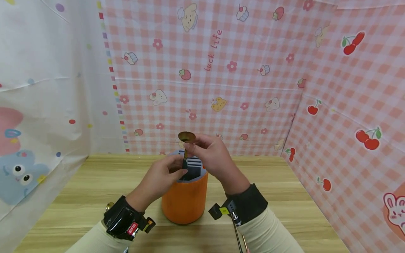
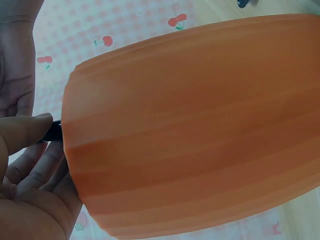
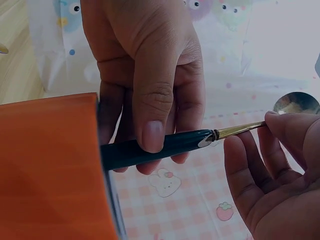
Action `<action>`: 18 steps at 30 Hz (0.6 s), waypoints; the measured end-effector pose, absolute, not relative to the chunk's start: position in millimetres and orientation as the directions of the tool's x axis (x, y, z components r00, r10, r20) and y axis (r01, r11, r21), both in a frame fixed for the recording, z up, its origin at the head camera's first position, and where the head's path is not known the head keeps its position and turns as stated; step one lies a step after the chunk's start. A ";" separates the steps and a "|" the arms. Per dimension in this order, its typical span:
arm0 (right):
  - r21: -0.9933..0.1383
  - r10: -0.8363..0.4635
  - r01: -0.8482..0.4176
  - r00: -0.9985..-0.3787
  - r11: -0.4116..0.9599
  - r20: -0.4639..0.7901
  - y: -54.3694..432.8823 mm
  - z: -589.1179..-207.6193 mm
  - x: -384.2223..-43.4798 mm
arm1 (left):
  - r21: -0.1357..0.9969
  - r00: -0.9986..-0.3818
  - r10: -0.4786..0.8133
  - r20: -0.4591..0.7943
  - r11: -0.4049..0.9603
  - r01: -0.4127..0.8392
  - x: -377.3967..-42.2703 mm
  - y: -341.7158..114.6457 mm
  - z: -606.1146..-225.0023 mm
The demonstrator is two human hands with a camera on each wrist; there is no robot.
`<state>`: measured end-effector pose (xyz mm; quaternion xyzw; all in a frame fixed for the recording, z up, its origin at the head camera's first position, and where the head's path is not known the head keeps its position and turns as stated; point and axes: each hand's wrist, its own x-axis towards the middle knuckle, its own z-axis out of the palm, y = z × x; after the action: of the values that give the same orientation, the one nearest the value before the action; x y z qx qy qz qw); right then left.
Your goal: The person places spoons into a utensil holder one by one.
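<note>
A spoon (image 3: pixel 192 141) with a dark green handle and gold neck stands upright, bowl up, over an orange cylindrical container (image 1: pixel 185 203). Its handle end is hidden inside the rim. My left hand (image 1: pixel 164 172) pinches the green handle between thumb and fingers, right at the container's mouth. Higher up, my right hand (image 1: pixel 215 154) holds the gold neck just under the bowl, as the right wrist view shows. Grey lining with dark stripes shows inside the opening. In the left wrist view the container's orange side (image 2: pixel 190 130) fills most of the picture.
Thin gold and dark utensils (image 1: pixel 239 239) lie on the wooden table (image 1: pixel 284 196) by my right wrist, partly hidden by the sleeve. A gold round piece (image 1: pixel 109 206) shows beside my left wrist. Patterned cloths hang behind and on both sides.
</note>
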<state>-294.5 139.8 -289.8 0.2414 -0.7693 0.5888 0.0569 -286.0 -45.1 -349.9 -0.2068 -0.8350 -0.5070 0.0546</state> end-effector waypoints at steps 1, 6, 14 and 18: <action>-0.878 -0.307 -0.440 -0.876 0.189 0.373 139.5 -291.1 -295.0 | 0.824 -0.907 0.292 0.304 0.397 0.404 -286.3 -45.4 -350.9; -0.887 -0.314 -0.424 -0.880 0.183 0.355 138.3 -296.8 -297.3 | 0.831 -0.900 0.303 0.314 0.370 0.415 -286.0 -47.3 -352.7; -0.898 -0.307 -0.394 -0.894 0.197 0.325 137.0 -302.7 -298.0 | 0.843 -0.912 0.285 0.295 0.372 0.389 -285.0 -48.7 -353.3; -0.894 -0.305 -0.399 -0.894 0.203 0.329 135.2 -303.5 -297.5 | 0.840 -0.914 0.276 0.297 0.379 0.388 -285.0 -49.7 -353.0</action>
<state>-297.5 135.2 -303.5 0.2270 -0.7744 0.5892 0.0398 -285.0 -49.7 -353.0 -0.2001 -0.8287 -0.5199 0.0539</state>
